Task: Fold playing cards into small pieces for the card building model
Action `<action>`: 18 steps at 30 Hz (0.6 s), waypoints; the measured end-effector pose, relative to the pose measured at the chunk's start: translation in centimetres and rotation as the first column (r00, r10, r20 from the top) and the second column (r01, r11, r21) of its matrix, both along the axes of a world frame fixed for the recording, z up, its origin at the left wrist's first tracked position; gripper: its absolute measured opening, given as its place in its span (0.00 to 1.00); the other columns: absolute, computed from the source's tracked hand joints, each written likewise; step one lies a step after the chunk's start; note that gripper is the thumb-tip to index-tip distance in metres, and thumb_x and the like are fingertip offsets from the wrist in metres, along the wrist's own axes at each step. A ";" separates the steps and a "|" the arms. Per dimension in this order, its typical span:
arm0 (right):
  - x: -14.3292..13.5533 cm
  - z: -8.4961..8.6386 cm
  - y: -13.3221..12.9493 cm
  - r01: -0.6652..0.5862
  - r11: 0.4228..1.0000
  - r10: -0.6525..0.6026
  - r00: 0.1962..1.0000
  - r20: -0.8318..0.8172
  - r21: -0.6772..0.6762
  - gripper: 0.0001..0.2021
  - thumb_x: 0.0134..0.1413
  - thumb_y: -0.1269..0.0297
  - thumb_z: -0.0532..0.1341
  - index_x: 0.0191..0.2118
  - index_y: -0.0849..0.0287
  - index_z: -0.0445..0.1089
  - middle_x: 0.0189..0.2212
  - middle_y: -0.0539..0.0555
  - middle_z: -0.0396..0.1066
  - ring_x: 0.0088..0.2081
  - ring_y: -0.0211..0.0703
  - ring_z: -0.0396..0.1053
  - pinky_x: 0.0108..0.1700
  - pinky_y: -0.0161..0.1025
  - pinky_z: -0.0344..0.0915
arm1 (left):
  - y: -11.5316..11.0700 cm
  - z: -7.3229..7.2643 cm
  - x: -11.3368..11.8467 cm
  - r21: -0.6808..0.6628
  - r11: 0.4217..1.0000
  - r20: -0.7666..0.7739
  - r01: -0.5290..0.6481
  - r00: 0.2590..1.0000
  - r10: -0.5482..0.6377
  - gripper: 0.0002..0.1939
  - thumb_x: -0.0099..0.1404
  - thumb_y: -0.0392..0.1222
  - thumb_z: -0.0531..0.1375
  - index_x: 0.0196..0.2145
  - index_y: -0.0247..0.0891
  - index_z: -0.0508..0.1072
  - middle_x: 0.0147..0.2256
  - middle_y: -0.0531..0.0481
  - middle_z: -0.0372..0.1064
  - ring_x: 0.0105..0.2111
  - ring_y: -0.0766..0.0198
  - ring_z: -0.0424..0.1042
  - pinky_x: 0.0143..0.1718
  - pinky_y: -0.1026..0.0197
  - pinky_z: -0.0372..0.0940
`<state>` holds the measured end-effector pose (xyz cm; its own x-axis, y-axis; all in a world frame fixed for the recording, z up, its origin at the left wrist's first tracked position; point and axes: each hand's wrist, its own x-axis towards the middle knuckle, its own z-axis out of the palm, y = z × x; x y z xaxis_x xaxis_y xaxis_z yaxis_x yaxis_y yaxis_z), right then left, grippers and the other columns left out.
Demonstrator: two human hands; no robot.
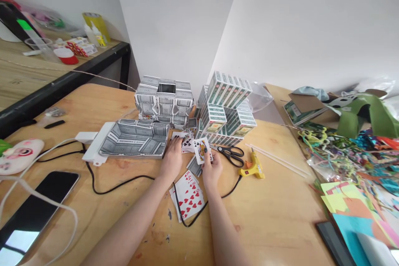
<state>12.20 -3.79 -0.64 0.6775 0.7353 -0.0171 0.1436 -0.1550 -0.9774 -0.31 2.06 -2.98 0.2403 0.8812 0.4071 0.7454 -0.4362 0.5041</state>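
My right hand [213, 170] pinches a queen of clubs playing card [199, 146], its face turned up. My left hand [172, 158] lies with fingers stretched out at the edge of some loose face-up cards [188, 143], beside the right end of an open tray built from playing cards [134, 137]. Beneath my right hand is a patterned card back [193, 167]. Nearer to me, a fan of heart cards [188, 197] rests on the table, crossed by a black cord. Behind the tray stands a box-like structure of folded cards [165, 99] with a square opening on top.
Stacked green card boxes [229, 91] stand behind my right hand. Black scissors [232, 154], a yellow glue gun [254, 166] and thin white sticks [277, 160] lie to the right. A white power strip [96, 149] touches the tray's left side; a phone [37, 212] lies front left.
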 end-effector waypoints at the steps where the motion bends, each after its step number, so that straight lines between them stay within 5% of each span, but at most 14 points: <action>1: -0.2 0.0 0.0 -0.005 1.000 0.006 1.000 0.011 -0.009 0.18 0.51 0.48 0.55 0.29 0.61 0.66 0.12 0.44 0.56 0.15 0.34 0.54 0.18 0.32 0.51 | 0.0 0.1 0.0 0.004 1.000 0.018 -0.016 1.000 0.016 0.22 0.62 0.27 0.45 0.54 0.32 0.58 0.52 0.38 0.63 0.54 0.56 0.62 0.52 0.53 0.62; 6: -0.7 0.4 0.1 -0.061 0.998 0.060 0.997 0.049 0.018 0.19 0.47 0.50 0.58 0.35 0.63 0.69 0.19 0.48 0.66 0.19 0.35 0.58 0.20 0.32 0.54 | -0.5 1.4 0.1 0.125 0.987 0.125 -0.098 0.989 0.082 0.15 0.64 0.33 0.49 0.48 0.35 0.64 0.42 0.41 0.71 0.45 0.57 0.70 0.47 0.53 0.65; 10: -0.8 0.7 0.4 -0.173 0.978 0.183 0.980 -0.079 0.116 0.17 0.46 0.53 0.60 0.36 0.64 0.69 0.25 0.52 0.70 0.24 0.36 0.61 0.26 0.33 0.59 | -1.4 2.7 0.3 0.293 0.949 0.153 0.117 0.974 -0.167 0.10 0.62 0.33 0.53 0.40 0.38 0.70 0.40 0.47 0.73 0.45 0.60 0.70 0.57 0.49 0.55; 14: -0.7 0.5 0.5 -0.219 0.958 0.255 0.947 -0.195 0.185 0.15 0.46 0.54 0.60 0.29 0.64 0.70 0.23 0.51 0.68 0.25 0.37 0.60 0.28 0.34 0.59 | -2.0 3.6 0.5 0.283 0.905 0.164 0.317 0.914 -0.372 0.12 0.60 0.33 0.54 0.42 0.38 0.71 0.47 0.46 0.69 0.52 0.57 0.64 0.57 0.46 0.54; 18: 0.4 0.3 0.7 -0.204 0.962 0.243 0.943 -0.228 0.181 0.15 0.46 0.54 0.60 0.25 0.63 0.69 0.22 0.50 0.66 0.24 0.36 0.59 0.28 0.34 0.59 | -1.9 3.8 0.3 0.264 0.917 0.332 0.300 0.864 -0.378 0.12 0.60 0.32 0.53 0.40 0.39 0.72 0.45 0.46 0.70 0.51 0.58 0.65 0.53 0.50 0.60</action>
